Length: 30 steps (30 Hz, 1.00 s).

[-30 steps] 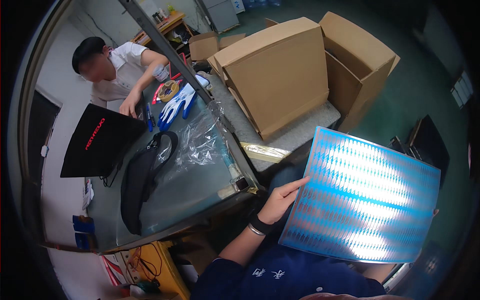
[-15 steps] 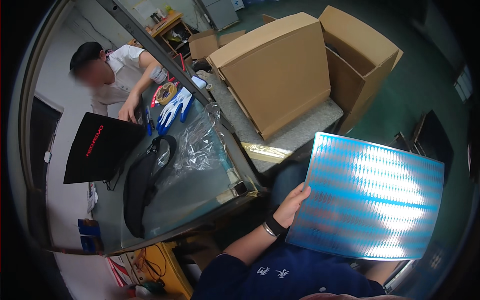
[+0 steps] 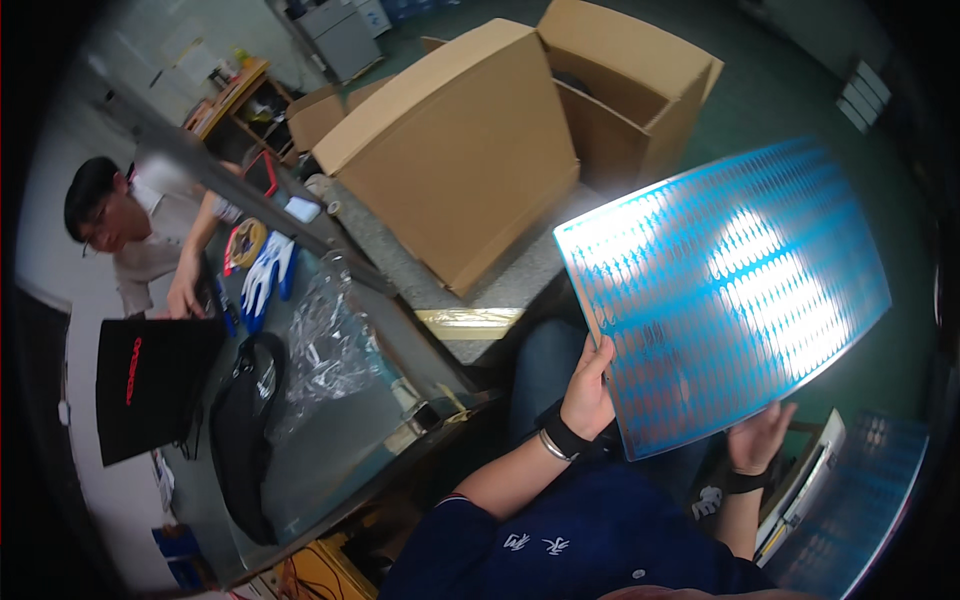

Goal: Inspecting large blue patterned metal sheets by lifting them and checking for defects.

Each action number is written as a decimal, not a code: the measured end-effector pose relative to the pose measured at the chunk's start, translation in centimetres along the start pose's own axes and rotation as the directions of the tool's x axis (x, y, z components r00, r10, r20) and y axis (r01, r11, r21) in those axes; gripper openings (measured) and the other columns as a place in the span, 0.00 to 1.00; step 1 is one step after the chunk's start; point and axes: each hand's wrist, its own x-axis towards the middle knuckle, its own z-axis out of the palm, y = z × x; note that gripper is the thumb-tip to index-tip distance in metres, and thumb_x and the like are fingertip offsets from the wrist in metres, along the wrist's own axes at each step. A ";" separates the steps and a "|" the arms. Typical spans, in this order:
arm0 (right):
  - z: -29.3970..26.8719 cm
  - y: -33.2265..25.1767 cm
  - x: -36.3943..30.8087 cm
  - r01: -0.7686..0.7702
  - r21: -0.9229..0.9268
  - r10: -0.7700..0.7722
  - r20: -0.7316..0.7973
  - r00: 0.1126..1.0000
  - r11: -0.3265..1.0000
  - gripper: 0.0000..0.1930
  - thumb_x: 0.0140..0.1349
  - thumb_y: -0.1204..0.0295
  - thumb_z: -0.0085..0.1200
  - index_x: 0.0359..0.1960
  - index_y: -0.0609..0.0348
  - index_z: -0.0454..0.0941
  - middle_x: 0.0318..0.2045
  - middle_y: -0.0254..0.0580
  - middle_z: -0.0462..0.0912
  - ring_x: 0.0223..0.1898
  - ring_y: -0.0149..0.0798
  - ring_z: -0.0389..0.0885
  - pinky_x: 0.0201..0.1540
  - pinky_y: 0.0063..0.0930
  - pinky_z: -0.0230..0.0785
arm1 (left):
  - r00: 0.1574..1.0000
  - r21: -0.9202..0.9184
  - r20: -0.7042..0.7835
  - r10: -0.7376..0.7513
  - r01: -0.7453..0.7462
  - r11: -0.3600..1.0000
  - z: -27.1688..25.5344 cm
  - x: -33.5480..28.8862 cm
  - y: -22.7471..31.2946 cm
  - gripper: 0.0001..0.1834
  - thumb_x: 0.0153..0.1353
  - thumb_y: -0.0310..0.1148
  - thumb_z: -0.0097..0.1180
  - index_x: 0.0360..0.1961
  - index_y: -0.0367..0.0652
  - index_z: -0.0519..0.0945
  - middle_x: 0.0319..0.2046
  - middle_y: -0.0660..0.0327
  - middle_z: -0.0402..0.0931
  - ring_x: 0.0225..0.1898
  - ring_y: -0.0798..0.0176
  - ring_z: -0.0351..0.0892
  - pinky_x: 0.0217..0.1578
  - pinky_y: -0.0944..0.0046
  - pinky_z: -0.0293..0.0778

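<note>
My left hand (image 3: 588, 395) grips the left edge of a large, shiny metal sheet (image 3: 690, 370), its thumb on the front face. Rows of small blue shapes cover the sheet, and bright glare washes out parts of it. The sheet is tilted in front of me. My right hand (image 3: 758, 440) is at the sheet's lower edge, fingers apart; whether it touches the sheet I cannot tell. Dark bands circle both wrists. Low on the right, a similar blue-patterned sheet (image 3: 860, 500) lies beside a pale frame-like edge (image 3: 800, 490).
Cardboard boxes (image 3: 460, 150) stand ahead on a grey surface (image 3: 400, 235). On the left table (image 3: 330, 455) lie a black bag (image 3: 243, 450), clear plastic wrap (image 3: 325, 340), a glove (image 3: 268, 280), a tape roll (image 3: 246, 243) and a black laptop (image 3: 150, 380). Another person (image 3: 150, 225) sits behind it.
The sheet has turned and risen, its right side tilting up. My right hand has come into view at its lower edge. The view has shifted right, showing the second sheet.
</note>
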 end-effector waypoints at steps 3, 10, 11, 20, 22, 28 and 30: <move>1.4 3.4 -2.0 0.085 -0.256 -0.133 -0.180 0.975 0.963 0.30 0.64 0.58 0.47 0.62 0.60 0.54 0.58 0.43 0.65 0.58 0.43 0.64 0.59 0.40 0.58 | 0.996 0.001 -0.028 -0.087 0.087 0.996 0.1 -0.2 -3.6 0.19 0.68 0.34 0.41 0.59 0.48 0.60 0.53 0.63 0.68 0.55 0.65 0.67 0.55 0.58 0.66; 0.3 -3.8 -1.7 0.124 -0.584 -0.403 -0.376 0.835 0.802 0.25 0.63 0.67 0.50 0.58 0.65 0.59 0.50 0.45 0.71 0.50 0.38 0.71 0.53 0.33 0.64 | 0.828 0.601 0.100 -0.552 0.392 0.697 -1.3 0.2 -5.6 0.17 0.68 0.34 0.42 0.55 0.40 0.67 0.53 0.58 0.69 0.53 0.65 0.70 0.53 0.65 0.67; -0.6 -5.1 -2.0 0.140 -0.634 -0.458 -0.372 0.807 0.760 0.24 0.63 0.67 0.50 0.58 0.65 0.59 0.50 0.45 0.71 0.49 0.38 0.72 0.52 0.32 0.64 | 0.832 0.668 0.103 -0.545 0.348 0.658 -1.6 0.1 -5.5 0.18 0.68 0.34 0.41 0.54 0.36 0.69 0.52 0.55 0.71 0.50 0.64 0.73 0.50 0.66 0.69; -7.8 -9.8 0.2 0.124 -0.977 -0.813 -0.070 0.578 0.172 0.16 0.66 0.73 0.45 0.52 0.69 0.66 0.43 0.43 0.75 0.42 0.29 0.73 0.47 0.22 0.65 | 0.935 0.766 -0.173 -0.310 0.326 0.555 -6.9 -2.4 -2.8 0.15 0.67 0.32 0.41 0.51 0.37 0.71 0.47 0.54 0.74 0.46 0.63 0.75 0.48 0.66 0.72; -9.3 -10.1 0.6 0.036 -0.989 -0.829 -0.099 0.550 0.142 0.15 0.66 0.72 0.45 0.51 0.70 0.67 0.42 0.44 0.77 0.41 0.30 0.74 0.45 0.23 0.67 | 0.931 0.771 -0.234 -0.280 0.353 0.529 -7.6 -2.5 -3.0 0.14 0.67 0.33 0.42 0.50 0.37 0.72 0.46 0.54 0.75 0.44 0.63 0.76 0.47 0.65 0.73; -11.0 -6.0 4.3 0.006 -0.949 -0.751 -0.246 0.613 0.316 0.12 0.66 0.74 0.44 0.47 0.69 0.69 0.39 0.43 0.79 0.39 0.29 0.75 0.43 0.23 0.68 | 0.913 0.766 -0.363 -0.184 0.405 0.499 -8.4 -3.3 -1.9 0.13 0.67 0.32 0.43 0.48 0.38 0.73 0.44 0.54 0.76 0.42 0.64 0.77 0.45 0.65 0.73; -13.0 -4.2 5.6 0.023 -0.938 -0.764 -0.268 0.587 0.346 0.14 0.65 0.74 0.45 0.49 0.71 0.69 0.39 0.46 0.80 0.39 0.31 0.76 0.44 0.25 0.68 | 0.904 0.766 -0.380 -0.194 0.425 0.482 -8.1 -3.0 -2.2 0.13 0.66 0.32 0.44 0.48 0.38 0.73 0.43 0.54 0.76 0.42 0.64 0.77 0.45 0.65 0.73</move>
